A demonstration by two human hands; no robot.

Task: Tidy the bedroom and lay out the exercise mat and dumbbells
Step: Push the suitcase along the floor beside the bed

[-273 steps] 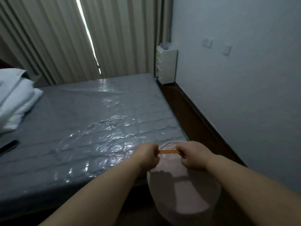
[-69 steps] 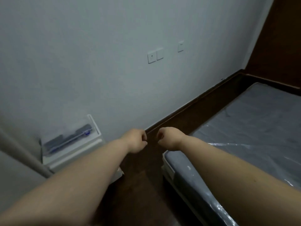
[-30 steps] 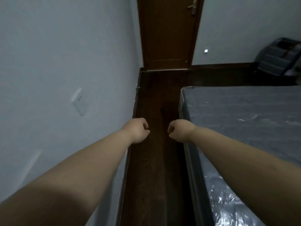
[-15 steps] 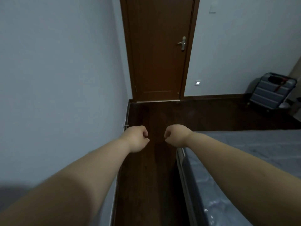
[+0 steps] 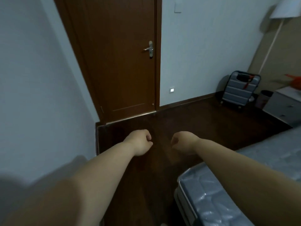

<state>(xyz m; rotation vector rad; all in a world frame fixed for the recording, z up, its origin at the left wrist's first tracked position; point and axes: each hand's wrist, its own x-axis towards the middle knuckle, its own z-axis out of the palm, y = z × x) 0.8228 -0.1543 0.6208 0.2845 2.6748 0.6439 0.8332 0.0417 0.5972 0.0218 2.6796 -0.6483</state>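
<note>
My left hand [image 5: 140, 141] and my right hand [image 5: 183, 141] are held out in front of me over the dark wood floor [image 5: 179, 128], both curled into loose fists with nothing in them. They hang a short gap apart. The corner of the grey mattress [image 5: 211, 193], wrapped in shiny plastic, lies at the lower right under my right forearm. No exercise mat and no dumbbells are in view.
A shut brown door [image 5: 117, 62] stands ahead. A grey suitcase [image 5: 239, 88] leans against the far wall at the right, beside a dark bin [image 5: 264, 98] and a white drawer unit [image 5: 285, 106]. A floor lamp [image 5: 276, 30] stands in the corner. A white wall runs along the left.
The view has swung from the bedside and curtain round to the door, then a little further right, bringing the suitcase and drawer unit in. The pink item held earlier is gone; my fists stay shut.
</note>
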